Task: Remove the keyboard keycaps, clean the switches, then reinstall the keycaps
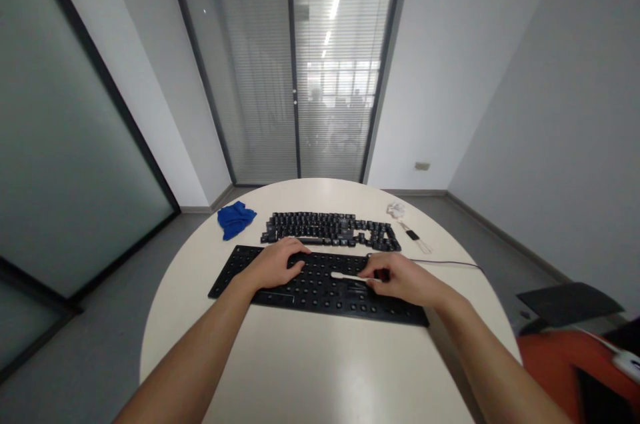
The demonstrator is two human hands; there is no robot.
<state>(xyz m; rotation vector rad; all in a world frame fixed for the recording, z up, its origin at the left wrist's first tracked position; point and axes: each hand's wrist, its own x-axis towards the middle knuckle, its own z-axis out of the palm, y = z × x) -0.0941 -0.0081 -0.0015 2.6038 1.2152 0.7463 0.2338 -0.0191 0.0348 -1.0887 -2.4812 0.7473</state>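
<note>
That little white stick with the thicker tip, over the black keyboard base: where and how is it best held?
The white stick is probably best pinched by its slim shaft, near the right end, coming from the right: the thicker tip points left over the keyboard base, and this grip leaves it free. The right hand holds it that way.

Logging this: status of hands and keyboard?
Left hand on stripped keyboard. Right hand holding white swab-like stick over it. Keycaps grouped beyond, not in the way.

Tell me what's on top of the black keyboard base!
Rows of little spots show on the keyboard base. The left hand rests on it, and the right hand holds a white stick over it. I can't see what the hands cover.
</note>
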